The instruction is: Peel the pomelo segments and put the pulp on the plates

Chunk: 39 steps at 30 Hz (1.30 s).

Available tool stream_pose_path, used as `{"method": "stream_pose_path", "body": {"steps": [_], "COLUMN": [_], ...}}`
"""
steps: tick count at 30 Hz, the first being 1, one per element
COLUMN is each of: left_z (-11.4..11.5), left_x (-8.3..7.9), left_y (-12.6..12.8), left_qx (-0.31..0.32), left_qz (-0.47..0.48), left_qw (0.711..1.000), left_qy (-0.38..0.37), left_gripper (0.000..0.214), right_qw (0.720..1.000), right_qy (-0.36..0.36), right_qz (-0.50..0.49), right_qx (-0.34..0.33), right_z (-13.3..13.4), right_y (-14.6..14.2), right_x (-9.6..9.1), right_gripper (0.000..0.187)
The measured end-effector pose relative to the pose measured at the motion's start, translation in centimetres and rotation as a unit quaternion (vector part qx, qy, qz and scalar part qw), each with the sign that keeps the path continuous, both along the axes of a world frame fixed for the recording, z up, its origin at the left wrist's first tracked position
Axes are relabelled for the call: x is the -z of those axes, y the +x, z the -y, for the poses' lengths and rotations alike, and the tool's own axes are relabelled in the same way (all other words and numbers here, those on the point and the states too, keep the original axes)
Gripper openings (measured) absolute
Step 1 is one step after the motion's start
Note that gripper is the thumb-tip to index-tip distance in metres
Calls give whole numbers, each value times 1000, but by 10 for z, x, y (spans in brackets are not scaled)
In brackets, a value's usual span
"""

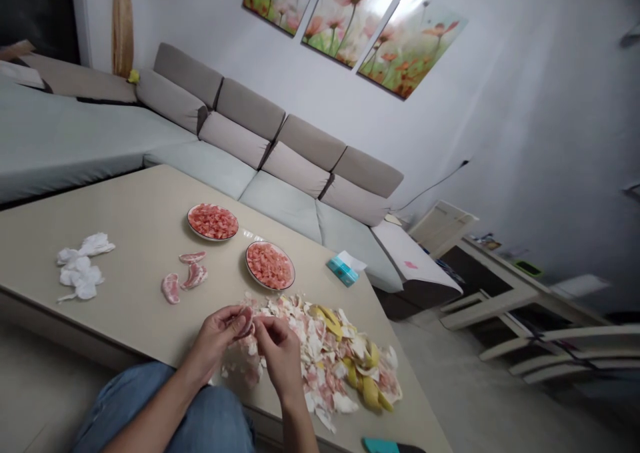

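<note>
Our left hand (pixel 217 338) and right hand (pixel 281 354) curl their fingers shut on one pink pomelo segment (pixel 246 319), pinched between them just above the beige surface (pixel 135 219). Beyond lie one heap of white-and-yellow peel scraps (pixel 340 353), three loose pink segments (pixel 194 276) and two white plates of pink flesh (pixel 189 221).

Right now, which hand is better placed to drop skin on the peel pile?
Likely right: the right hand overlaps the peel pile; the left hand holds the segment farther away.
</note>
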<state>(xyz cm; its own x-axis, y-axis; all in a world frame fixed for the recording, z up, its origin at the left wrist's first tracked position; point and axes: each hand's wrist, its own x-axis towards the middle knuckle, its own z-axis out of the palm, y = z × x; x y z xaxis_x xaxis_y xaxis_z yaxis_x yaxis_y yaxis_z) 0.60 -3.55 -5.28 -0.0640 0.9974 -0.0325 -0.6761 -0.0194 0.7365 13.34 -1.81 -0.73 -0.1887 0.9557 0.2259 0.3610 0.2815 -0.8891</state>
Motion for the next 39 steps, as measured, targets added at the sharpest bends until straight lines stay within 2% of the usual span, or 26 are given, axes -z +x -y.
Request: {"method": "stream_pose_path", "body": {"steps": [3, 6, 10, 14, 18, 22, 26, 32, 39], "left_z": [1, 1, 1, 0, 0, 3, 5, 5, 3], "left_x": [1, 1, -2, -4, -3, -5, -8, -11, -4], "left_y": [-1, -1, 0, -1, -1, 1, 2, -4, -4], "left_qx": [49, 62, 37, -20, -53, -16, 13, 0, -20], "left_qz": [70, 87, 28, -24, 20, 73, 81, 40, -34], "left_qw": [996, 994, 999, 999, 998, 997, 997, 999, 999], "left_qy": [-22, -30, -21, -19, -9, 7, 1, 4, 31], "left_gripper": [32, 37, 33, 37, 44, 38, 33, 48, 61], "right_qw": [999, 998, 999, 999, 995, 991, 996, 1000, 994], "right_qy": [-23, -20, -24, -25, -44, -59, -50, 31, 14], "right_qz": [-40, -52, -42, -46, -92, -120, -68, 0, 86], "right_qx": [-15, -19, -24, -15, 17, 16, -2, -5, -73], "right_z": [-1, 0, 2, 3, 5, 12, 16, 11, 7], "right_y": [1, 1, 1, 6, 12, 9, 5, 12, 18], "right_x": [5, 9, 6, 4, 9, 13, 11, -1, -10], "right_gripper": [23, 23, 23, 23, 25, 26, 26, 20, 17]}}
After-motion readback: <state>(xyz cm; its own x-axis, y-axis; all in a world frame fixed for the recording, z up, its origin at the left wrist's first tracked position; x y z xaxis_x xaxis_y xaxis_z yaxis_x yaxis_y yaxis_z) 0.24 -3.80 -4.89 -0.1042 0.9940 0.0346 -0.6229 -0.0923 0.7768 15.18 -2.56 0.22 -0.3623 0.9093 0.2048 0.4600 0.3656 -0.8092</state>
